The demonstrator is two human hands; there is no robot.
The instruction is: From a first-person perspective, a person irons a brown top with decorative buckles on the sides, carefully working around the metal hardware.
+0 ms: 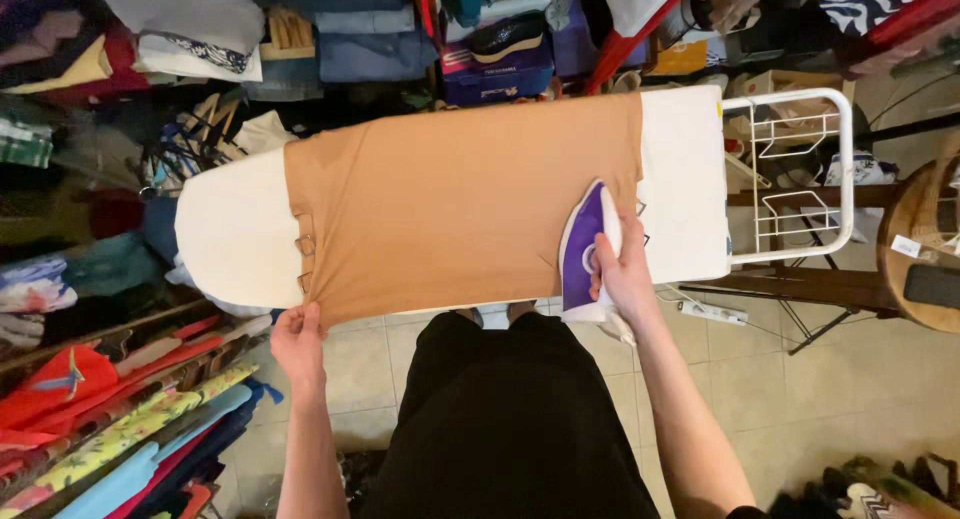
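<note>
Left hand (pixel 298 344) pinches the near hem of the tan garment (pixel 460 204), fingers closed on the fabric at the ironing board (pixel 235 234) edge. Garment lies flat across the board. Right hand (pixel 625 274) grips the purple steam iron (pixel 585 249), fingers wrapped around its handle, soleplate on the garment's right end.

Even, warm indoor light from overhead, moderately bright. White padded ironing board cover (pixel 235 234) close to blown out, no hard glare. Soft shadows only; dark pocket under the hanging clothes at upper left (pixel 130 109). Centre sharp, slight softness and wide-angle stretch toward corners. Beige tiled floor (pixel 850 379) evenly lit.
</note>
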